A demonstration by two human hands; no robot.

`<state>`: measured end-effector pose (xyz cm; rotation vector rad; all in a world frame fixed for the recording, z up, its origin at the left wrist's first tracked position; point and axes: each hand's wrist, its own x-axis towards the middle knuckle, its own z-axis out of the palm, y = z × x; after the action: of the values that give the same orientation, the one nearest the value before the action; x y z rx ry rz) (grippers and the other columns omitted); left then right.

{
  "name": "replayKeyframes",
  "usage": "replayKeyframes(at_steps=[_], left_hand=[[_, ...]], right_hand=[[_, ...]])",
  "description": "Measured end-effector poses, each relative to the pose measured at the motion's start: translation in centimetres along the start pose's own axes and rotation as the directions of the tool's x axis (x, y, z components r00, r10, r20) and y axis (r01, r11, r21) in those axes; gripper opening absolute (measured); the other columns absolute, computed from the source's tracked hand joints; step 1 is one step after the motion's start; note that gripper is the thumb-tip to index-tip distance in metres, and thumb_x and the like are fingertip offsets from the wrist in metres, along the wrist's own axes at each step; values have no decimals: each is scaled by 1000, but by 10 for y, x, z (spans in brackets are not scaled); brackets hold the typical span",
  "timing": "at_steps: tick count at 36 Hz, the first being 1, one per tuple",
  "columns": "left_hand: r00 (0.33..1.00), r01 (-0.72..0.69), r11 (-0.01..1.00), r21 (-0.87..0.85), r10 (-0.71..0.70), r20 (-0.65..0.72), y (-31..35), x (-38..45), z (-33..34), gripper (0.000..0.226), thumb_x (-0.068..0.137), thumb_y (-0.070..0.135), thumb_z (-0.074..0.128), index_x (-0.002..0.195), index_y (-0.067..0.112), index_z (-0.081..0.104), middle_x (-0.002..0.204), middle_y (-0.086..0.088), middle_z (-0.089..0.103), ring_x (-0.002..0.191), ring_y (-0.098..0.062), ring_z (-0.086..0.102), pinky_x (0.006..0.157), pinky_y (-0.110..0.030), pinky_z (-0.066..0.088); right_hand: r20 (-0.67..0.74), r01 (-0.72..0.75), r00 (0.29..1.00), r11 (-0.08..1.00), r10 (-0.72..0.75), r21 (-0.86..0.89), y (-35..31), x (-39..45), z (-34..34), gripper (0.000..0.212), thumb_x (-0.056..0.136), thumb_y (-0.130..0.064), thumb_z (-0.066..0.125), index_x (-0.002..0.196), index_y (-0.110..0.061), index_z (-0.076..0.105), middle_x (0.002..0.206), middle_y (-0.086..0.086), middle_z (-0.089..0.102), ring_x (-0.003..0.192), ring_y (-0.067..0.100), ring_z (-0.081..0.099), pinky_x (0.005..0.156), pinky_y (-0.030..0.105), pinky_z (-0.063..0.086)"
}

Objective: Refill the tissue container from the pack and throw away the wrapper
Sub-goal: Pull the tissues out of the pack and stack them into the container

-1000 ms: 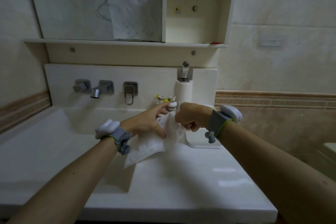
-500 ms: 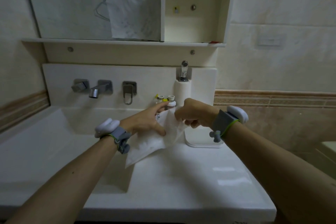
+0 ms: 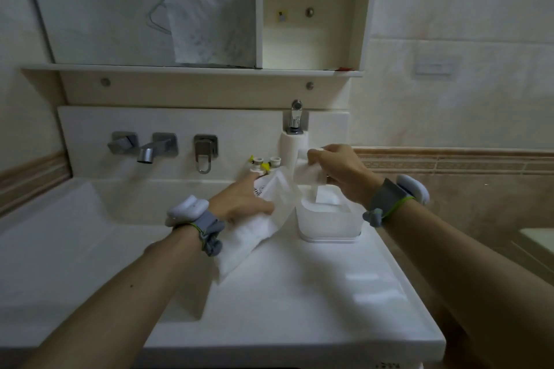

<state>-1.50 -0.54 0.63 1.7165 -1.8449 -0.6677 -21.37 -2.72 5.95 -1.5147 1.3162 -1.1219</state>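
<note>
A white surface (image 3: pixel 299 293) with a sunken basin (image 3: pixel 75 249) on its left fills the lower part of the head view, backed by a white splash panel and pale tiled walls. Above it runs a shelf (image 3: pixel 192 71) carrying a mirror (image 3: pixel 99 6) and an open white cabinet niche (image 3: pixel 314 9). On the splash panel sit a metal spout (image 3: pixel 147 154) flanked by two metal handles, and further right a chrome fitting (image 3: pixel 295 117) stands over a white cylinder.

Two bare forearms reach in from the lower corners, each with a grey strap and a white device at the wrist. The tissue pack (image 3: pixel 257 219), a white soft wrapper with some small print near its top, lies tilted on the surface between the basin and the container, its upper end raised. The left hand (image 3: pixel 242 201) holds it from above, fingers curled over the wrapper and thumb pressed against its side.

The tissue container (image 3: pixel 328 219), a white translucent open-topped box, stands on the surface just right of the pack, touching or nearly touching it, with white tissue showing inside. The right hand (image 3: pixel 335 171) hovers over the container with fingers bent, pinching a wad of white tissue (image 3: pixel 308 177) that hangs down into the box opening.

Behind the pack, against the splash panel, stand two small white bottles (image 3: pixel 265 163) with yellow marks at their caps. A small red object (image 3: pixel 344 69) lies at the shelf's right end.
</note>
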Motion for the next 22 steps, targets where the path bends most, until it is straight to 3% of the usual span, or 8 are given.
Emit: replayKeyframes(at_steps=[5,7,10,13,15,19,22], left_hand=[[996,74,989,130,-68,-52,6,6,9,111,46,67,63,146,29,31,145,-3,43,127,-26,46,106,-44,39],[993,103,978,183,-91,-71,10,7,13,101,59,66,66,146,34,28,149,-4,33,136,-31,34,109,-49,31],[986,1,989,145,23,-165,22,9,15,85,64,62,59,141,36,36,149,-1,34,140,-28,27,109,-47,24],[951,-143,989,24,145,-272,38,11,18,78,65,61,50,137,32,46,139,5,46,135,-19,33,109,-38,24],[941,-224,974,-44,205,-269,47,11,21,76,69,68,56,135,30,50,132,8,53,127,-14,43,106,-34,32],[928,-299,944,-139,253,-274,65,11,26,45,83,48,69,116,18,62,105,6,66,97,-13,61,80,-28,49],[914,-317,924,-216,237,-328,74,12,28,35,84,38,73,108,14,65,101,0,69,94,-17,64,82,-37,52]], right_hand=[[84,-43,996,996,36,75,6,-5,-18,28,88,2,58,114,8,60,101,24,63,89,30,65,86,42,55],[103,-43,994,995,34,88,10,-4,-23,23,87,4,58,110,9,61,101,26,61,94,34,65,84,40,56],[153,-32,988,993,14,117,14,-2,-28,11,86,7,57,97,5,60,98,21,54,90,31,59,85,38,55],[233,-41,972,981,-4,189,15,0,-32,9,85,7,56,86,-2,58,94,18,54,88,28,58,90,41,53],[278,-49,961,970,-20,239,13,0,-34,12,83,6,56,88,-4,57,94,17,56,89,27,57,85,38,49],[319,-77,946,920,-54,385,12,4,-39,27,82,8,57,108,1,57,105,21,58,95,32,57,87,40,48],[302,-74,952,921,-49,382,12,7,-45,49,82,7,60,127,-11,54,118,19,62,106,34,64,90,42,54]])
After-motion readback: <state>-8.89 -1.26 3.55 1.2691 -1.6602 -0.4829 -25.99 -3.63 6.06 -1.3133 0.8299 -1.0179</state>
